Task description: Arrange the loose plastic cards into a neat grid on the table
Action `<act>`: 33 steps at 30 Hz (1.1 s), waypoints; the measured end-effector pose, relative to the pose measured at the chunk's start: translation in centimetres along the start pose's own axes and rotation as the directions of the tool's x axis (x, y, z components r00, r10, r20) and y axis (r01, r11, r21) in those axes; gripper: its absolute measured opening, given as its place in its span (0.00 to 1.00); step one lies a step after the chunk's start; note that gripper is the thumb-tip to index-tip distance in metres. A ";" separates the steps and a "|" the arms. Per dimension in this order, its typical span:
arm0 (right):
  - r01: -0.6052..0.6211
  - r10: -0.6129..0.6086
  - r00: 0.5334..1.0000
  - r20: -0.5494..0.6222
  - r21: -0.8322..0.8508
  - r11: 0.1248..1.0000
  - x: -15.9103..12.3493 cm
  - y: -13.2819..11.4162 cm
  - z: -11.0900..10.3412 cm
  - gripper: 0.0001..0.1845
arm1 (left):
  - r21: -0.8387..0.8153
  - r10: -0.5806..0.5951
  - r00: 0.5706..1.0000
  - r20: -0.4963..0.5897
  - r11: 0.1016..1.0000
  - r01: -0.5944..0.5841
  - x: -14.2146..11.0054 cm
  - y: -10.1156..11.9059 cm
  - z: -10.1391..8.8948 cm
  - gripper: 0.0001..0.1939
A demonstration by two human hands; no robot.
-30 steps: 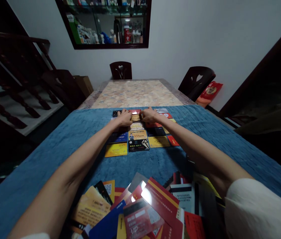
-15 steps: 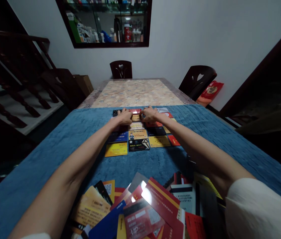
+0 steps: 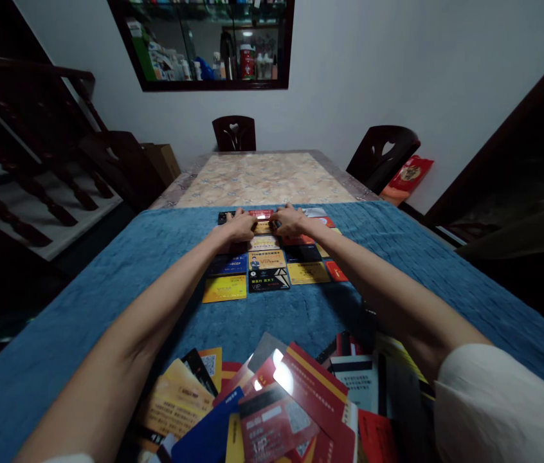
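Both my arms stretch far over a blue cloth (image 3: pixel 108 302) to a grid of plastic cards (image 3: pixel 272 260) laid flat in rows. My left hand (image 3: pixel 242 226) and my right hand (image 3: pixel 289 222) rest at the far end of the grid, fingertips pinching the two short edges of a small yellow card (image 3: pixel 263 227) in the middle column. That card lies flat among the others. A red card (image 3: pixel 261 213) sits just beyond it. Close to my body lies a loose heap of mixed cards (image 3: pixel 281 405), red, blue, yellow and black.
The cloth covers the near half of a table; the far half shows a patterned marble top (image 3: pixel 262 177). Dark wooden chairs stand at the far end (image 3: pixel 234 133) and far right (image 3: pixel 382 156). A stair rail (image 3: pixel 35 167) runs on the left; a glass cabinet (image 3: pixel 209 42) hangs on the wall.
Both hands have edged slightly farther away along the grid while staying on the yellow card; otherwise the cards lie as before.
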State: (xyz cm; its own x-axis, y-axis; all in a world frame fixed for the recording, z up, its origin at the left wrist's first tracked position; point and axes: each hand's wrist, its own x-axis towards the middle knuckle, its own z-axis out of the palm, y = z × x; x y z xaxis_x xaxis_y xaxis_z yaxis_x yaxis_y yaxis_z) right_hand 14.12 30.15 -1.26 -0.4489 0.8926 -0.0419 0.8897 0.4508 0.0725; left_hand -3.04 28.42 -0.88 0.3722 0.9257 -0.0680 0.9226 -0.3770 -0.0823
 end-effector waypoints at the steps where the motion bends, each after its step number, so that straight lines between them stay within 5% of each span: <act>1: 0.002 -0.002 1.000 -0.002 -0.002 1.000 0.0 0.0 0.0 0.20 | -0.001 0.000 1.000 0.001 1.000 0.000 0.0 0.0 0.0 0.17; 12: 0.017 -0.017 0.999 0.029 -0.013 1.000 0.6 0.2 -0.3 0.19 | -0.024 -0.013 1.000 0.024 1.000 0.014 -0.1 0.2 0.1 0.24; 33: 0.037 -0.032 0.996 0.089 -0.047 0.998 0.0 -0.2 -1.4 0.23 | 0.011 -0.036 0.996 0.083 0.999 0.035 -0.6 0.9 -1.1 0.19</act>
State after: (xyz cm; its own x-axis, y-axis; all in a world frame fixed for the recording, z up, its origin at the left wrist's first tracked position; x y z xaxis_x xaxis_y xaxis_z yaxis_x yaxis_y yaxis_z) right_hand 13.83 30.11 0.11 -0.4683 0.8735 -0.1328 0.8677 0.4830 0.1174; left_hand -2.30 27.57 0.17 0.3292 0.9326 -0.1477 0.9338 -0.3448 -0.0959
